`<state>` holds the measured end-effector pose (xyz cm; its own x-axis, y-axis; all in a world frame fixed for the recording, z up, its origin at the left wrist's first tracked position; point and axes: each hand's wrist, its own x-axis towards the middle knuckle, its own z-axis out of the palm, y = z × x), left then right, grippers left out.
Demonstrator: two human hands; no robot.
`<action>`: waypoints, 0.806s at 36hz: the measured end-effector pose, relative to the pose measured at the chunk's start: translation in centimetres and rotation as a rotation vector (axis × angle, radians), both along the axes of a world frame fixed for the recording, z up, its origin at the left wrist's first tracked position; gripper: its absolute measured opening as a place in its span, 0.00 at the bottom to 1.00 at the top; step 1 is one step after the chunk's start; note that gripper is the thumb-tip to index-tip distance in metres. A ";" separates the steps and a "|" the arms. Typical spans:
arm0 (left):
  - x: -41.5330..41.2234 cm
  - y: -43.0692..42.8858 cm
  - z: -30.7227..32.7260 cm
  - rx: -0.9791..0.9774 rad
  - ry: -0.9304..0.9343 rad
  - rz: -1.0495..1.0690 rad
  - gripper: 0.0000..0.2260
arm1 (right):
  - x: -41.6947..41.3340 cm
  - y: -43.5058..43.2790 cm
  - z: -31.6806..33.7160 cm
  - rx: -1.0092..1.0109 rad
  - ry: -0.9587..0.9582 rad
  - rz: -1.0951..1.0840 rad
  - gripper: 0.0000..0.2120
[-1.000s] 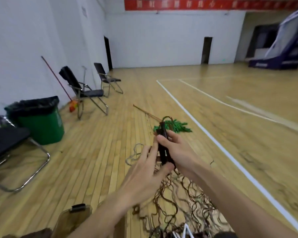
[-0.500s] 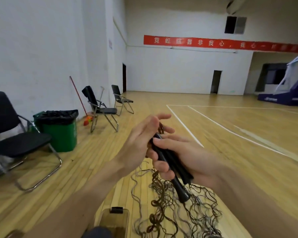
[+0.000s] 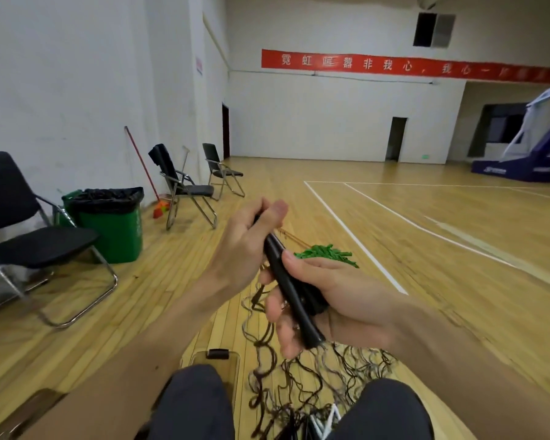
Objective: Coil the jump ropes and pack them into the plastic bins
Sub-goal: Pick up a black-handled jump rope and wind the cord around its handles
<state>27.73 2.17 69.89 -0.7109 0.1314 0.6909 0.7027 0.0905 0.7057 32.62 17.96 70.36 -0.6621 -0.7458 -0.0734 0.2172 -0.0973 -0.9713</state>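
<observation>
I see both hands closed on a bundle of smooth black jump-rope handles [image 3: 285,281], slim, round and slanting up to the left. I count at least two handles; the grip hides any more. The left hand [image 3: 243,246] has its fingers [image 3: 261,206] curled round the top end of the handles, thumb laid over the tip. The right hand [image 3: 331,293] wraps the lower half, fingers folded tight underneath and thumb pressed along the side.

From the bottom end of the handles hangs the rope [image 3: 302,379]: thin, kinked cord in brown, black and grey, a loose curly tangle falling to the wooden floor [image 3: 426,281] between two dark-trousered knees [image 3: 197,404].

Directly below the handles sits one clear plastic bin [image 3: 224,373] with rounded corners and a dark latch. The left knee covers much of it, and I cannot tell what it holds.

Just beyond the handles lies one shaggy green mop head [image 3: 329,253]. Far to the left of the handles stands one green trash can [image 3: 116,230] lined with a crinkled black bag; its contents are hidden. Around it I count three folding chairs [image 3: 19,230] with black seats and shiny metal tube frames, and one red-shafted broom [image 3: 142,166] leaning on the white wall.
</observation>
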 end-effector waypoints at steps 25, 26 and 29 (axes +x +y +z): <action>0.0 -3.6 -6.6 -0.004 -0.110 0.033 0.33 | 2.0 -0.3 -7.3 0.045 -0.151 0.110 0.12; 0.0 -3.6 -6.7 -0.009 -0.111 0.040 0.33 | 2.1 -0.2 -7.4 0.050 -0.145 0.109 0.11; 0.3 -3.3 -7.2 0.060 -0.195 -0.049 0.34 | 2.3 -0.3 -7.2 0.048 -0.115 0.132 0.10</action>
